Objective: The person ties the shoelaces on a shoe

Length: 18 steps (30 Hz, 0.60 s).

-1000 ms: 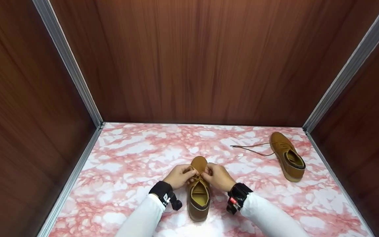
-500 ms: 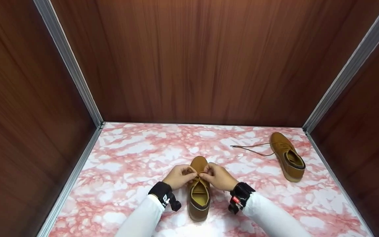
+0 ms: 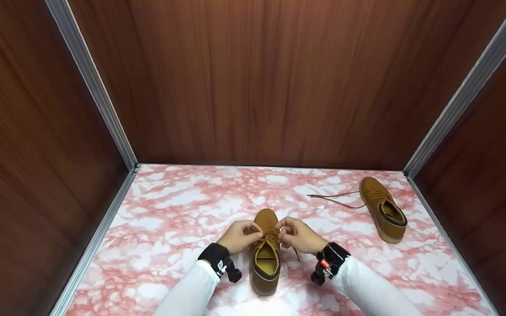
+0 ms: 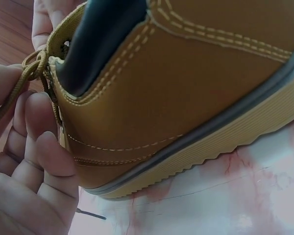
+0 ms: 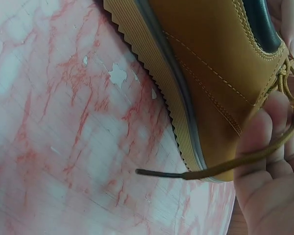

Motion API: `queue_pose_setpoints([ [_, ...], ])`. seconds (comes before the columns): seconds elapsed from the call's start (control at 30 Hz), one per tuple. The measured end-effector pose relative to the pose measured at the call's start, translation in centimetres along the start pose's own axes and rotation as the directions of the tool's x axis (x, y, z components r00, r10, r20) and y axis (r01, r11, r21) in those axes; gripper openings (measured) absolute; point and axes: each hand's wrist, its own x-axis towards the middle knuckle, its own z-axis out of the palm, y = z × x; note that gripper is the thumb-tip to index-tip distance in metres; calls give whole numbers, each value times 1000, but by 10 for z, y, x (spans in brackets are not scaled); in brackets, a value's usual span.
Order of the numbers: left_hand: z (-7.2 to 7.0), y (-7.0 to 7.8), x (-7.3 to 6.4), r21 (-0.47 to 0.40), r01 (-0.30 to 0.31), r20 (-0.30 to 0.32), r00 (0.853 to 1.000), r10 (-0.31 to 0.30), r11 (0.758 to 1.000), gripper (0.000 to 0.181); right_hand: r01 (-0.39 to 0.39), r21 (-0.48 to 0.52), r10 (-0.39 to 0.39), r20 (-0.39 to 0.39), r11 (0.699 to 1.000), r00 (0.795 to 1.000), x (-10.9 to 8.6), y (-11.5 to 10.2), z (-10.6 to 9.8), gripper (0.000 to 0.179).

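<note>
Brown shoe [image 4: 186, 93]: sole down on the worktop [image 3: 174, 219], near the front middle.
Tan lace [image 5: 235, 160]: looped at the shoe's opening.
Left hand [image 3: 237, 237]: narrow, thumb and finger pinching this lace.
Right hand [image 3: 300, 236]: also curled narrow, pinching this lace, whose loose end crosses its fingers.
Second shoe [image 3: 382, 208]: toward the right, its lace trailing leftward.

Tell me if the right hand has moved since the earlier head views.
Yes, rightward: in the head view, the right hand has shifted toward the far shoe, which lies untouched.
</note>
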Motion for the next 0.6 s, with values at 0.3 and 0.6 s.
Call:
queue_pose_setpoints([
  [0.3,1,2,-2,-16,-8,18,1000,9,1000,11,8,-48,-10,-40,999,999,1,-1,4,27],
  [0.6,-2,0,-3,-33,-19,49,999,21,999,13,49,-177,-68,-105,983,992,2,-3,10,5],
])
